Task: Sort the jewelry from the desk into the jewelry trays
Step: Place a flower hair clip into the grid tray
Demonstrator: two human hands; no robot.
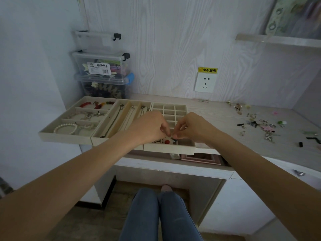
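Both hands work at the centre of the frame. We see our left hand (pixel 152 126) and right hand (pixel 192 127) with fingers curled, pinching a small piece of jewelry (pixel 174 136) between their fingertips; what the piece is cannot be made out. It is held just above the near cells of the beige gridded tray (pixel 180 108), where a small red and white item (pixel 167 141) already lies. Left of centre, the beige bracelet tray (pixel 52 134) holds a white pearl bracelet (pixel 65 128) and red beads, and the beige long-slot tray (pixel 97 139) holds chains. We judge the task partly done: scattered small jewelry (pixel 260 123) remains on the pale wood-grain desk (pixel 217 117) at the right of the frame.
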